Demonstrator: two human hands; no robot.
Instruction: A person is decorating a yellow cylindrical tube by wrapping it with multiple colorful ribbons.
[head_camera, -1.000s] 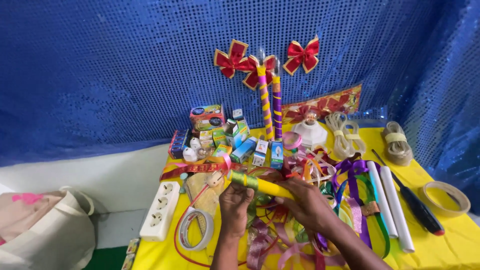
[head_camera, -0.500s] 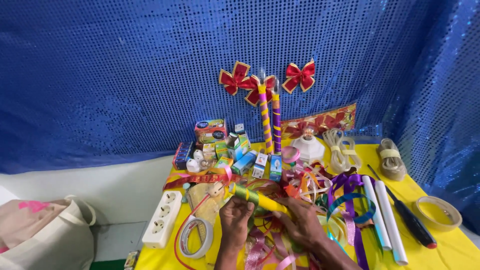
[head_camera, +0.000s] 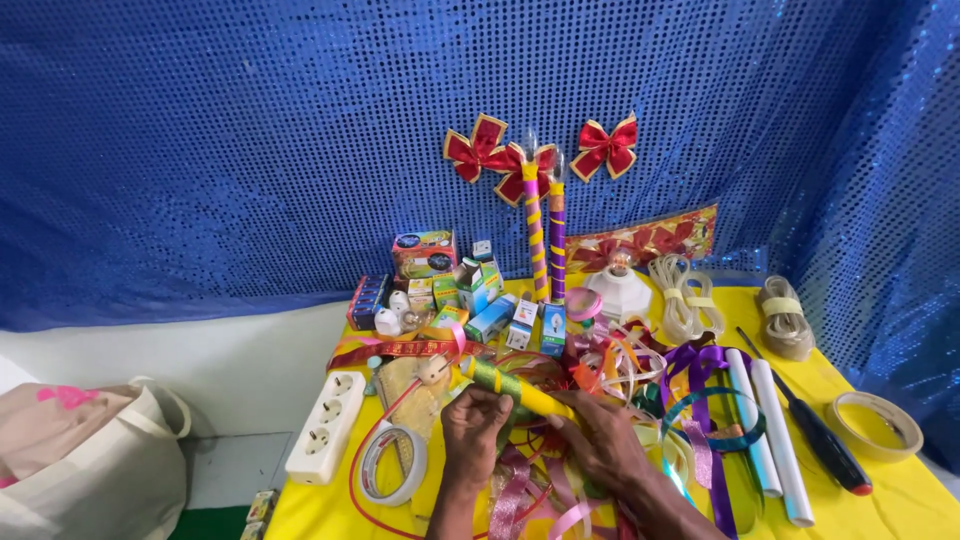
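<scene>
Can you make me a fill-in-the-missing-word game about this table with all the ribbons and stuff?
1. Both hands, the left hand and the right hand, hold a yellow tube wrapped with a ______ ribbon.
2. The tablecloth is coloured ______.
3. The white power strip lies on the table's ______ edge.
4. The number of red bows on the blue sequin curtain is ______.

Missing words: green; yellow; left; three

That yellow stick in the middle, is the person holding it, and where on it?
Yes. Both hands hold the yellow stick: the left hand wraps its green-ribboned middle, and the right hand has its grip on the lower yellow end.
</scene>
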